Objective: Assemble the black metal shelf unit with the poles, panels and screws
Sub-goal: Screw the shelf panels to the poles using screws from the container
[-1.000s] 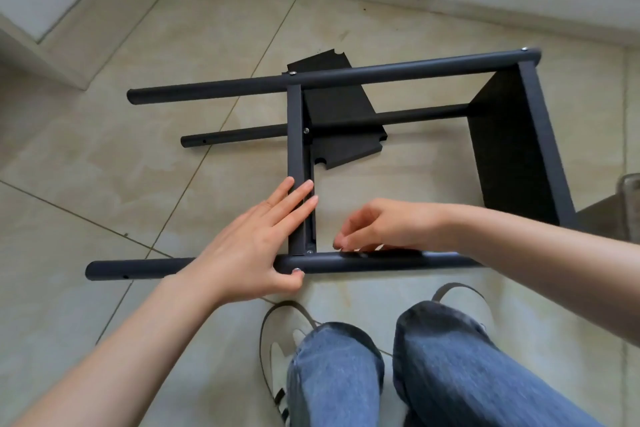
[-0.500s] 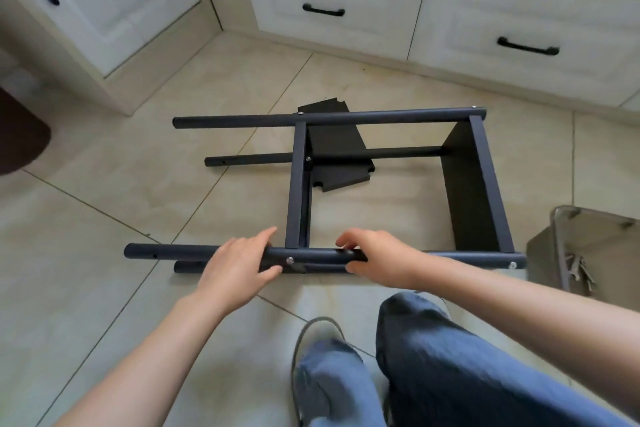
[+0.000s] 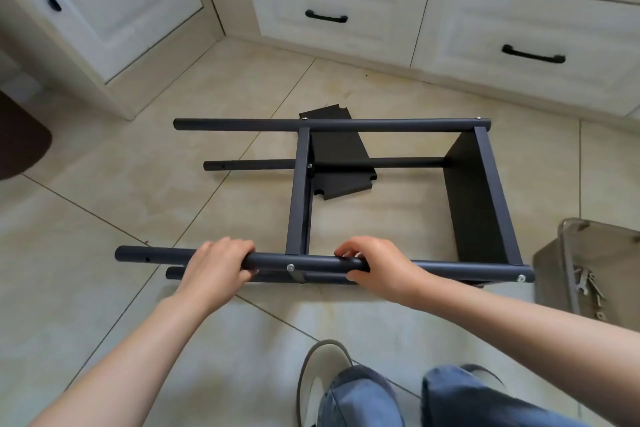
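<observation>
Black metal shelf frame [image 3: 301, 191] lies on side on beige tile floor [image 3: 104, 218]. Left hand [image 3: 216, 267] and right hand [image 3: 375, 269] both curl round near black round pole [image 3: 304, 263]. Loose black flat panel [image 3: 341, 149] on floor behind frame. Grey bin [image 3: 588, 263] right of frame.

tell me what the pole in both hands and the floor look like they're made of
Pole: probably metal tube with a matte black coat, judging by its even dull sheen, drilled hole and silver screw heads. Both the left hand and right hand grip it.
Floor: looks like glazed ceramic or stone-look tile, beige and mottled, with thin grout lines and soft glare.
</observation>
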The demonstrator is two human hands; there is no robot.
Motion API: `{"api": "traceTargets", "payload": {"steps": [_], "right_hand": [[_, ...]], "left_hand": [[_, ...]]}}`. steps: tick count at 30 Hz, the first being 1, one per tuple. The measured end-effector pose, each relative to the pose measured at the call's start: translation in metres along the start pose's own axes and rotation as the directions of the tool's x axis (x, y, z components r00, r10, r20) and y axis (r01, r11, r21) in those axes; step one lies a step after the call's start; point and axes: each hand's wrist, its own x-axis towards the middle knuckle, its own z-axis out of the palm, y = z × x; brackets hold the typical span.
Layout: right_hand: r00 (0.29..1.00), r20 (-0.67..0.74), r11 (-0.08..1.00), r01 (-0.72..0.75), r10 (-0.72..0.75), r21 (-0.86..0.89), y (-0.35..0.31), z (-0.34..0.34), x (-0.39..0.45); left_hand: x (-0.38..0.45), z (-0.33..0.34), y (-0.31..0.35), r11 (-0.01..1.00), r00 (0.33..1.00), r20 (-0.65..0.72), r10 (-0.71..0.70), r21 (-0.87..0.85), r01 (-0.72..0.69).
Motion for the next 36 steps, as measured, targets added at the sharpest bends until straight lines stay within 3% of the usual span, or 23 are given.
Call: {"api": "traceTargets", "payload": {"steps": [11,17,26,32,33,36], "right_hand": [[0.982,-0.183,0.988,0.078,-0.052,0.136,-0.006,-0.033,-0.019],[0.946,-0.321,0.953,0.14,-0.048,0.269,-0.017,-0.058,-0.04],[0.891,-0.451,0.857,0.199,0.042,0.475,-0.01,-0.087,-0.081],[0.792,-0.593,0.856,0.2,0.145,0.477,-0.007,-0.099,-0.099],[0.788,-0.597,0.848,0.205,0.153,0.488,-0.007,-0.103,-0.103],[0.787,-0.592,0.819,0.22,0.173,0.531,-0.002,-0.108,-0.119]], "left_hand": [[-0.001,-0.062,0.013,0.991,0.964,-0.229,0.134,0.057,-0.124],[-0.002,-0.122,0.036,0.952,0.883,-0.381,0.273,0.238,-0.192],[-0.008,-0.229,0.144,0.8,0.866,-0.308,0.393,0.579,-0.157],[-0.024,-0.252,0.215,0.661,0.739,-0.298,0.605,0.706,-0.256],[-0.026,-0.25,0.222,0.625,0.692,-0.308,0.652,0.736,-0.261],[-0.026,-0.242,0.231,0.525,0.442,-0.348,0.827,0.761,-0.381]]}}
